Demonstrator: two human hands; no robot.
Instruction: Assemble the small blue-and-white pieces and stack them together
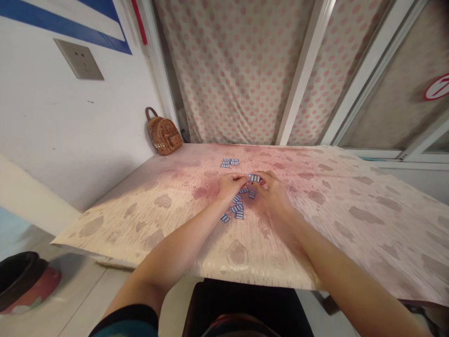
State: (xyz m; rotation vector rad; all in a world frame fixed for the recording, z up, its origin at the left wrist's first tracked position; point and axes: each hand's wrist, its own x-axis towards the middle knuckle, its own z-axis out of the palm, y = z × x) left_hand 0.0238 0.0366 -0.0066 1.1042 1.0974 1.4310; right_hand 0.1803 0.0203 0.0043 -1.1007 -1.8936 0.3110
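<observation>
Black-banded teal fabric sleeve [126,323] lay closest, out at 7 o'clock, and up at the clock's centre, there it was: one small, flat, blue-edged rectangular piece with pale panels [255,178], between the two hands! The bare right hand [275,189] had it, fingers curled, thumb and forefinger nearly closed on its 3 o'clock end. Over at 9 o'clock, the bare left hand [229,187] had its fingertips drawn together beside the other end; whether they pressed on it, one could not tell. Light and stiff, by the look of it, plastic or card perhaps, maybe slick-faced and easily flicked away, so the short edges seemed the place to pinch, panels left uncovered. At 7 o'clock, loose blue-and-white striped pieces [239,207] overlapped on the cream, brown-blotched tablecloth [210,252]; at 10 o'clock, similar pieces sat in a compact blue-and-white cluster [230,163]!
</observation>
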